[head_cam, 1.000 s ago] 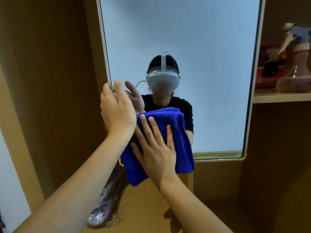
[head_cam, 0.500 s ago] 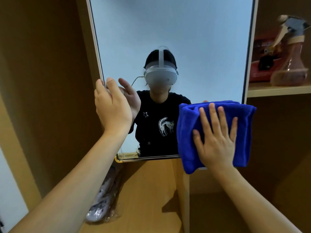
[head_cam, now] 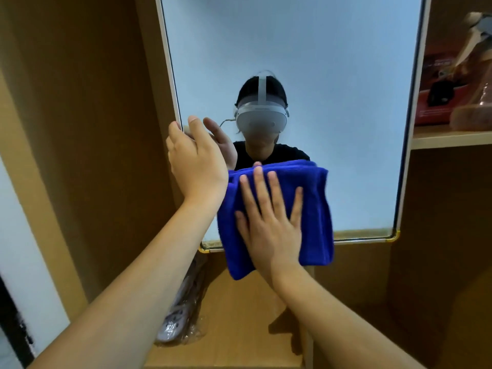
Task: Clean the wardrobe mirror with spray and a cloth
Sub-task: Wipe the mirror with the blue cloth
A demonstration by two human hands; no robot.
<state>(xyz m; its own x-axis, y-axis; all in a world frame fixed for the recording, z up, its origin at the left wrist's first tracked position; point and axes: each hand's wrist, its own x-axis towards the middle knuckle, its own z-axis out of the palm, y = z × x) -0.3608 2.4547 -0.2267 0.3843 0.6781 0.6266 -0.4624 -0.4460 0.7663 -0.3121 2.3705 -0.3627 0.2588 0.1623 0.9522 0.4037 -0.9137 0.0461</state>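
The wardrobe mirror fills the upper middle, framed in white with yellow lower corners. My left hand grips the mirror's left edge, fingers wrapped around the frame. My right hand lies flat with fingers spread on a folded blue cloth, pressing it against the lower left part of the glass; the cloth hangs past the bottom edge. A spray bottle with a white trigger stands on the shelf at far right, blurred.
Wooden wardrobe walls close in on the left and right. A shelf at right also holds a red box. A bagged white power strip lies on the wooden floor panel below the mirror.
My right hand has swept the cloth from the mirror's lower right corner back to the lower left, beside my left hand. My left hand has kept its hold on the frame.
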